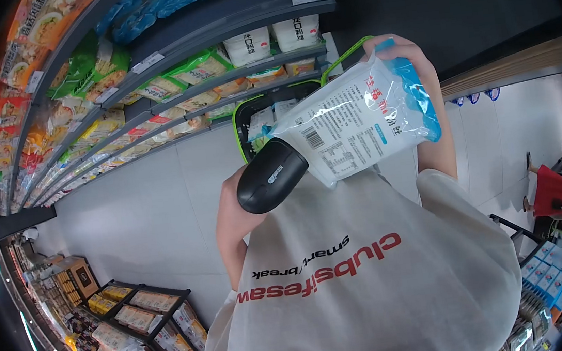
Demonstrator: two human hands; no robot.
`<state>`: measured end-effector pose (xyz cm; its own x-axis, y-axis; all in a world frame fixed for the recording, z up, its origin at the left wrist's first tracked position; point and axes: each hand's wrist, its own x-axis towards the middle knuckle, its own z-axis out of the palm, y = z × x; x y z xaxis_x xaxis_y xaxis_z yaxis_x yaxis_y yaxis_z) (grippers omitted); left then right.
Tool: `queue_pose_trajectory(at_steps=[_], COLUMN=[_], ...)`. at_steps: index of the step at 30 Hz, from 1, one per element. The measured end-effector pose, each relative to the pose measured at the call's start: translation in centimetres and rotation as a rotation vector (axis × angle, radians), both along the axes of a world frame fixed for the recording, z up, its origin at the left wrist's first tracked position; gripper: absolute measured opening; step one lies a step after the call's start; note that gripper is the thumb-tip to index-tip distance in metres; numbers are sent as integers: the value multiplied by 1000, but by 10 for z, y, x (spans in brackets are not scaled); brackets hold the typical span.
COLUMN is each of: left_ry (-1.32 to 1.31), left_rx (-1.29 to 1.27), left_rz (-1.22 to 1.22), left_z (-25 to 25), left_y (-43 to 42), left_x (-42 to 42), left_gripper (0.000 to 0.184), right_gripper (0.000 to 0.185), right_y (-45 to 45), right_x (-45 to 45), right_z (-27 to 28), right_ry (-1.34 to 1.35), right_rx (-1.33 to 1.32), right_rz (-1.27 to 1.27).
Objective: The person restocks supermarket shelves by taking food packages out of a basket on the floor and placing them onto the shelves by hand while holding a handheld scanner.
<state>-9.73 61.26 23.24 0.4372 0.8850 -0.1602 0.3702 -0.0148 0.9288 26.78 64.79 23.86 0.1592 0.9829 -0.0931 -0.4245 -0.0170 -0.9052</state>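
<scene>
Head view: clear, blue-edged packet (pixel 364 115) with red lettering.

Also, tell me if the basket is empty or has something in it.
Not empty: packets show inside the basket, though I cannot tell how full.

We have room over the floor (pixel 140 207) left of centre; shelves (pixel 211 36) bar the upper left, a basket (pixel 238 128) the upper centre, a black rack (pixel 149 287) the lower left.
</scene>
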Motion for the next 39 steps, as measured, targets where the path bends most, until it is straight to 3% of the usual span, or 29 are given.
queue_pose_trajectory(at_steps=[3,8,12,16,22,25,26,28,32,34,36,39], left_ry=[59,50,52,-8,-20,-30,-43,-68,-56,-60,-79,-89], left_rx=[-9,-7,9,64,121,124,126,131,88,100,130,148], left_rz=[-35,-87,-105,-63,119,137,134,129,122,124,124,140], left_z=[2,10,15,13,3,0,0,-1,-2,-3,-6,-9], left_y=[6,16,22,27,33,34,34,35,38,39,41,43], left_x=[10,21,22,12,-12,-23,-27,-34,-50,-57,-64,-73], left_gripper=[45,45,47,44,29,27,26,26,25,25,25,26], right_gripper=[12,26,23,24,21,21,21,27,30,32,35,36], right_y=[-2,2,10,3,29,51,60,86,155,202,235,273], right_x=[4,21,34,24,46,36,36,45,64,82,67,70], right_z=[3,-12,1,20,112,166,183,202,234,247,258,279], right_ry=[-18,-72,195,96,174,295,199,275,32,-36,-56,16], right_rx=[61,64,-218,70,265,328,302,490,571,445,475,427], right_rz=[-34,52,107,-150,-216,-452,-536,-484,-465,-416,-513,-441])
